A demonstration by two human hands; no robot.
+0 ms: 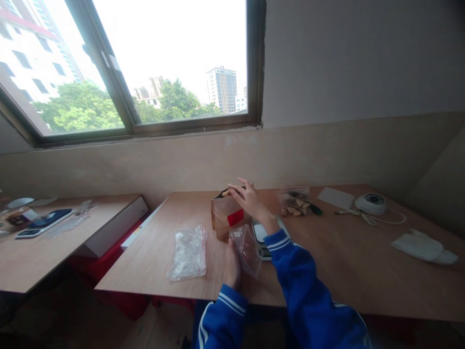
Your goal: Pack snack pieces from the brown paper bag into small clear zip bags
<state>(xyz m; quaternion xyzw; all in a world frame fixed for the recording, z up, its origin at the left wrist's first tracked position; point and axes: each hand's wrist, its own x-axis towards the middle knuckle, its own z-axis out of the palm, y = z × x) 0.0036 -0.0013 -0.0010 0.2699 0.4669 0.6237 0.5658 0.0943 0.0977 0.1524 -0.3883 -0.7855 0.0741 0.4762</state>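
My left hand [233, 264] is closed on the edge of a clear plastic zip bag [249, 252], which hangs tilted in front of a brown paper bag [221, 213]. The paper bag stands upright with its top open and carries a red label. At its mouth is my right hand [249, 198], fingers apart and reaching over the rim. A tan piece [226, 193] shows at the opening beside the fingertips. Whether the fingers touch it is hard to see. Behind my right wrist, a scale [267, 254] with a pale top lies partly hidden.
Flat clear zip bags [188, 254] lie on the wooden table [145, 266] at left. To the right are a clear bag with wedge-shaped pieces [298, 206], white paper [336, 198], a round white device with a cord [371, 203], and white cloth [423, 246]. Another table [32, 264] stands left.
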